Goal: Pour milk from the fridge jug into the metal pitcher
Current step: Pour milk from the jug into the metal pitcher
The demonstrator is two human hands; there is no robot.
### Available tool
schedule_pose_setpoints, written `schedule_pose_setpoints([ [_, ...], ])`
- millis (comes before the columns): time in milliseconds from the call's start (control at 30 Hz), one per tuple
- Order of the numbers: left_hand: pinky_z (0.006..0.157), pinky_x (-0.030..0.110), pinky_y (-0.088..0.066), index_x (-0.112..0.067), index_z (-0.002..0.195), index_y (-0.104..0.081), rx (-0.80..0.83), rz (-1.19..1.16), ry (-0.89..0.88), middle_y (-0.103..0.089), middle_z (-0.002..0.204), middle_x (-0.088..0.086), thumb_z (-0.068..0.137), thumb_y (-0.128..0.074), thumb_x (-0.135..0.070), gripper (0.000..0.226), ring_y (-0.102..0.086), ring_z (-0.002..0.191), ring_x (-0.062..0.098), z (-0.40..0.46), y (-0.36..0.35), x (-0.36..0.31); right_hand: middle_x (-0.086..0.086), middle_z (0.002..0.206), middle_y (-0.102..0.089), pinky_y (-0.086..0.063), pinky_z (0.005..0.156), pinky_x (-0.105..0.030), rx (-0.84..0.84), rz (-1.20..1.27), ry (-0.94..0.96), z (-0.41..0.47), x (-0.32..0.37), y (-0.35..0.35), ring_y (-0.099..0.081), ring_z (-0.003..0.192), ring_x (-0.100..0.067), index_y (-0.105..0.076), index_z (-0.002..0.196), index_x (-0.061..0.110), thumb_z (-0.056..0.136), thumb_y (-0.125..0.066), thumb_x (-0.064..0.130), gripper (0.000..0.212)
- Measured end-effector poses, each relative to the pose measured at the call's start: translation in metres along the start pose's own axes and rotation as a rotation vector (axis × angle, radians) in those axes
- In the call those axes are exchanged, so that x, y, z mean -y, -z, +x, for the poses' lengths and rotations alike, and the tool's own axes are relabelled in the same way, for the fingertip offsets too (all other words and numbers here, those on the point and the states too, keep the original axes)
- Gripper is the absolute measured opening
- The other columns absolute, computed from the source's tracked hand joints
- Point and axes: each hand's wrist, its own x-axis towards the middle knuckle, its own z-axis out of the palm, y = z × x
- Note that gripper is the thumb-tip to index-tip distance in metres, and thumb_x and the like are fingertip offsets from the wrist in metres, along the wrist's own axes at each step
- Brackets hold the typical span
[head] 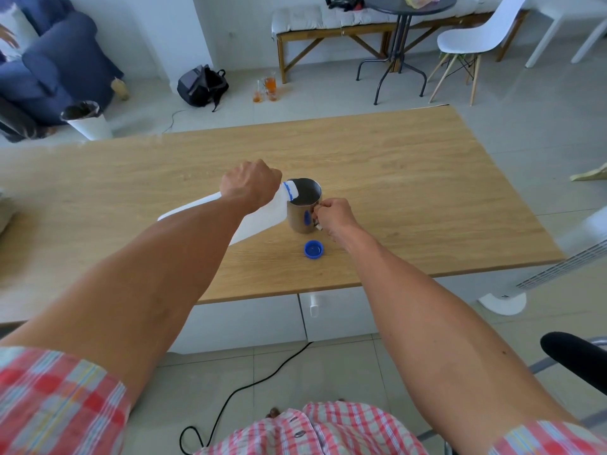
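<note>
Milk jug tipped, spout inside the metal pitcher rim at mid-bench.
Your left hand clamps the jug to control flow; right hand fingers pinch the pitcher handle, steadying it. Cap lies just beside.

A black backpack slumps against the wall, a white bin stands left, and a white chair sits beside the round table.
</note>
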Motion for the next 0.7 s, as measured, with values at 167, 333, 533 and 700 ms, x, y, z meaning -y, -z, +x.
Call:
schedule_pose_setpoints([
  [167, 0.054, 0.032, -0.032, -0.009, 0.08, -0.058, -0.001, 0.011, -0.015, -0.055, 0.076, 0.008, 0.098, -0.039, -0.032, 0.034, -0.049, 0.061, 0.024, 0.0004, 0.0006, 0.0004, -0.008, 0.081, -0.066, -0.045, 0.067, -0.035, 0.002, -0.018, 0.006, 0.0024, -0.0017, 0.0006, -0.057, 0.075, -0.021, -0.075, 0.089, 0.003, 0.097, -0.053, 0.007, 0.024],
  [333, 0.057, 0.034, -0.035, -0.01, 0.08, -0.058, -0.001, 0.024, -0.029, -0.057, 0.078, 0.009, 0.097, -0.038, -0.032, 0.034, -0.05, 0.062, 0.024, 0.0015, 0.0023, -0.0007, -0.008, 0.082, -0.066, -0.045, 0.067, -0.035, -0.013, -0.005, 0.009, 0.0055, -0.0035, -0.0014, -0.056, 0.075, -0.021, -0.075, 0.097, -0.001, 0.1, -0.053, 0.009, 0.025],
  [533, 0.059, 0.033, -0.036, -0.012, 0.077, -0.055, 0.008, 0.04, -0.028, -0.058, 0.077, 0.008, 0.095, -0.04, -0.029, 0.03, -0.05, 0.061, 0.024, 0.0029, 0.0037, -0.0036, -0.008, 0.08, -0.062, -0.044, 0.066, -0.035, -0.019, 0.002, -0.009, 0.0079, -0.0049, -0.0035, -0.054, 0.074, -0.022, -0.072, 0.099, -0.008, 0.096, -0.052, 0.007, 0.025],
  [700, 0.056, 0.032, -0.035, -0.011, 0.078, -0.057, 0.008, 0.052, -0.035, -0.058, 0.076, 0.008, 0.094, -0.041, -0.028, 0.028, -0.05, 0.061, 0.024, 0.0031, 0.0054, -0.0056, -0.01, 0.079, -0.062, -0.044, 0.065, -0.035, -0.019, -0.011, 0.01, 0.0064, -0.0053, -0.003, -0.054, 0.072, -0.022, -0.073, 0.098, -0.009, 0.096, -0.052, 0.005, 0.025],
])
